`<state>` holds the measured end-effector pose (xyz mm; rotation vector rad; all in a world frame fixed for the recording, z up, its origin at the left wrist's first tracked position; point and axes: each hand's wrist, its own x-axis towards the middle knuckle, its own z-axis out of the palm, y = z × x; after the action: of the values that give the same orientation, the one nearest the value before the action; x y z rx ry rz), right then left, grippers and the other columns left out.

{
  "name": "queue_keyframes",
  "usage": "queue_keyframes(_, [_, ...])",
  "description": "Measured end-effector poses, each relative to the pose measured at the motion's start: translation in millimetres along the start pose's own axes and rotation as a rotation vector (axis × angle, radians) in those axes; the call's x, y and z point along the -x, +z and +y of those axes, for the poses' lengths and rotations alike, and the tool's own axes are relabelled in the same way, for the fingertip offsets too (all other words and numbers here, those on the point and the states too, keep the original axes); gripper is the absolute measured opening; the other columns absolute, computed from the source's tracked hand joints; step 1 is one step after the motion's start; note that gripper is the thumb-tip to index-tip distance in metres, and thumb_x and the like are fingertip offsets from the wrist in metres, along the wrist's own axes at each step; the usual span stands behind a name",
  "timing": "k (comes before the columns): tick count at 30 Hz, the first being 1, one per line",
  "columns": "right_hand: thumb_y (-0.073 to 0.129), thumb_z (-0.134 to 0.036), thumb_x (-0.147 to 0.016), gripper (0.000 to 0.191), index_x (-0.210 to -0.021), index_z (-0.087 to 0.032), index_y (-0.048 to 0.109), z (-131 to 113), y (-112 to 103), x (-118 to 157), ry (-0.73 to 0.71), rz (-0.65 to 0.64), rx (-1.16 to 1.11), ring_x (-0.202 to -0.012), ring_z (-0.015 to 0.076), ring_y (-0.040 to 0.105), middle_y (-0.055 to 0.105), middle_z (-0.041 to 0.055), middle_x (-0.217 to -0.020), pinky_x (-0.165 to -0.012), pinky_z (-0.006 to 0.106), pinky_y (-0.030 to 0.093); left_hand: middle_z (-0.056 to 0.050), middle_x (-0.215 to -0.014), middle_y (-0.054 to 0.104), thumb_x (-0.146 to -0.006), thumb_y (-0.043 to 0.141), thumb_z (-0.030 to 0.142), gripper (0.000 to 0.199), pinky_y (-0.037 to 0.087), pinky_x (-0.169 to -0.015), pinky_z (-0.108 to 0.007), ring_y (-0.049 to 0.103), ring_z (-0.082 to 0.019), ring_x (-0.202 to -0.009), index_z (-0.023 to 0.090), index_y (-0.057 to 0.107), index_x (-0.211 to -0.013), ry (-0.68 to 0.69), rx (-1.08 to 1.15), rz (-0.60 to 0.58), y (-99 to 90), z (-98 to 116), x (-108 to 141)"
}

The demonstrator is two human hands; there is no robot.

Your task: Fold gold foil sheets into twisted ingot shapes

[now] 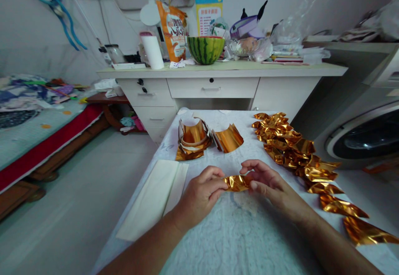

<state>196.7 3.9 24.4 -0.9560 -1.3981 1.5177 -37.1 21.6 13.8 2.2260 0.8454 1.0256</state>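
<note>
A crinkled piece of gold foil paper (237,183) is stretched between my two hands, just above the cloth-covered table (237,241). My left hand (204,189) pinches its left end, with the fingers closed. At its right end is my right hand (269,183), thumb and a finger touching the foil while the index finger is lifted and curved. Beyond my hands stand a curled stack of gold foil sheets (193,135) and a smaller curved stack of foil sheets (230,137). Folded gold foil pieces (286,142) lie in a long row on the right.
White paper sheets (152,200) lie left of my left arm. A white desk (215,73) behind the table bears a half watermelon (205,50) and an orange snack bag (173,31). A washing machine (368,129) stands right, a bed (46,142) left.
</note>
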Motion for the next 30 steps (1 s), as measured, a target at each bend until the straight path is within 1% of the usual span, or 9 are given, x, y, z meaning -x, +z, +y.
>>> queue_keyframes(3, [0.061,-0.044,-0.089,0.027,-0.103,-0.021,0.056,1.4,-0.5,-0.2,0.018,0.054,0.082,-0.071,0.0118,0.049,0.054,-0.0002,-0.086,-0.06,0.023,0.04,-0.006,-0.104,0.057,-0.086,0.052,0.002,0.023,0.051,-0.076,-0.023,0.062,-0.013,-0.089,0.018,0.066,-0.094,0.06,-0.076,0.005,1.6,-1.0,1.2])
queue_keyframes(6, [0.063,-0.048,-0.087,0.03,-0.085,-0.02,0.052,4.7,0.6,-1.8,0.08,0.081,0.113,-0.055,0.0082,0.04,0.046,-0.0051,-0.067,-0.049,0.02,0.031,-0.005,-0.098,0.059,-0.087,0.05,0.003,0.023,0.051,-0.073,-0.023,0.061,-0.014,-0.085,0.018,0.067,-0.094,0.065,-0.172,-0.013,2.5,-1.5,1.2])
queue_keyframes(10, [0.066,-0.051,-0.083,0.036,-0.076,-0.02,0.048,9.5,3.5,-5.8,0.08,0.125,0.139,-0.05,0.007,0.034,0.044,-0.0065,-0.062,-0.044,0.02,0.025,-0.004,-0.096,0.059,-0.087,0.048,0.003,0.027,0.051,-0.072,-0.024,0.06,-0.014,-0.084,0.02,0.067,-0.096,0.045,-0.222,-0.049,2.9,-0.8,1.1])
queue_keyframes(13, [0.067,-0.049,-0.082,0.035,-0.074,-0.02,0.049,12.2,3.7,-7.9,0.023,0.182,0.19,-0.055,0.0085,0.039,0.046,-0.005,-0.063,-0.048,0.02,0.029,-0.004,-0.104,0.058,-0.087,0.047,0.003,0.038,0.051,-0.081,-0.027,0.06,-0.016,-0.093,0.026,0.063,-0.113,0.011,-0.177,-0.068,2.4,0.7,1.2])
queue_keyframes(15, [0.067,-0.047,-0.081,0.033,-0.074,-0.02,0.05,13.0,2.9,-8.3,0.003,0.229,0.221,-0.058,0.01,0.043,0.047,-0.004,-0.065,-0.051,0.021,0.033,-0.005,-0.114,0.056,-0.088,0.046,0.003,0.048,0.05,-0.088,-0.031,0.059,-0.017,-0.102,0.029,0.052,-0.128,-0.02,-0.141,-0.047,1.8,1.2,1.5])
queue_keyframes(17, [0.067,-0.044,-0.081,0.029,-0.076,-0.021,0.051,12.5,1.5,-8.3,-0.013,0.276,0.243,-0.06,0.0114,0.046,0.049,-0.003,-0.067,-0.053,0.022,0.036,-0.006,-0.119,0.054,-0.087,0.045,0.002,0.056,0.05,-0.091,-0.032,0.058,-0.017,-0.102,0.03,0.043,-0.136,-0.048,-0.115,-0.008,1.2,0.9,1.9])
queue_keyframes(23, [0.063,-0.03,-0.079,0.016,-0.075,-0.022,0.049,3.5,-12.2,-9.3,-0.106,0.409,0.331,-0.054,0.0101,0.042,0.045,-0.005,-0.064,-0.048,0.021,0.034,-0.004,-0.115,0.055,-0.083,0.047,0.001,0.064,0.051,-0.084,-0.03,0.059,-0.013,-0.086,0.03,0.035,-0.139,-0.061,-0.081,0.047,2.2,-2.9,3.1])
queue_keyframes(27, [0.058,-0.024,-0.076,0.004,-0.079,-0.022,0.055,-5.8,-33.1,-8.5,-0.124,0.613,0.496,-0.052,0.0118,0.043,0.048,-0.0045,-0.061,-0.048,0.023,0.034,-0.004,-0.114,0.056,-0.083,0.047,0.002,0.065,0.051,-0.081,-0.03,0.059,-0.012,-0.083,0.03,0.032,-0.139,-0.092,-0.083,0.046,4.7,-5.3,3.3])
queue_keyframes(30, [0.056,-0.025,-0.076,0.007,-0.081,-0.022,0.058,-16.2,-49.1,-4.1,-0.138,0.768,0.599,-0.052,0.0134,0.047,0.052,-0.0036,-0.061,-0.049,0.024,0.035,-0.003,-0.112,0.056,-0.082,0.048,0.003,0.065,0.051,-0.079,-0.029,0.06,-0.012,-0.08,0.03,0.032,-0.139,-0.124,-0.088,0.037,5.9,-6.6,3.9])
